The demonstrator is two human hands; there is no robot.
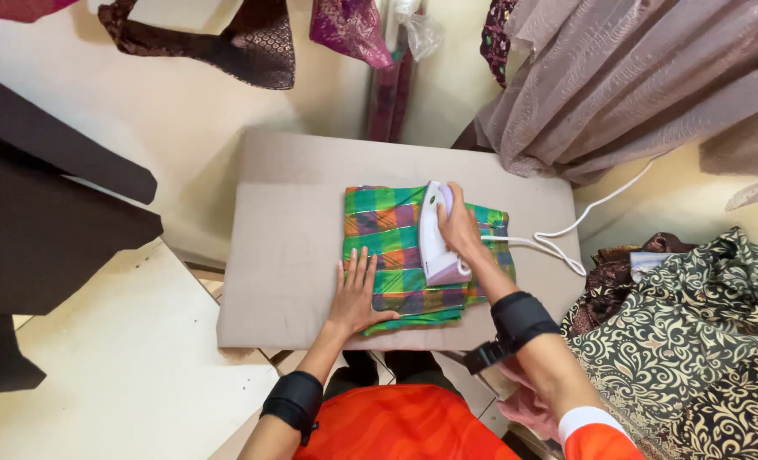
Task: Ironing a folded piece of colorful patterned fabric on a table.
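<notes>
A folded green, purple and orange checked cloth (387, 230) lies on a beige padded ironing board (285, 247). My right hand (459, 226) grips the handle of a white and lilac electric iron (436, 247) that rests flat on the cloth's right half. My left hand (358, 294) lies flat, fingers spread, on the cloth's near left corner and the board beside it. Both forearms wear black bands.
The iron's white cord (566, 234) trails right off the board. Taupe sheer fabric (643, 85) hangs at the back right. A black and cream patterned cloth pile (694, 341) sits at right. Dark garments (38, 221) lie at left; a cream surface (123, 366) is near left.
</notes>
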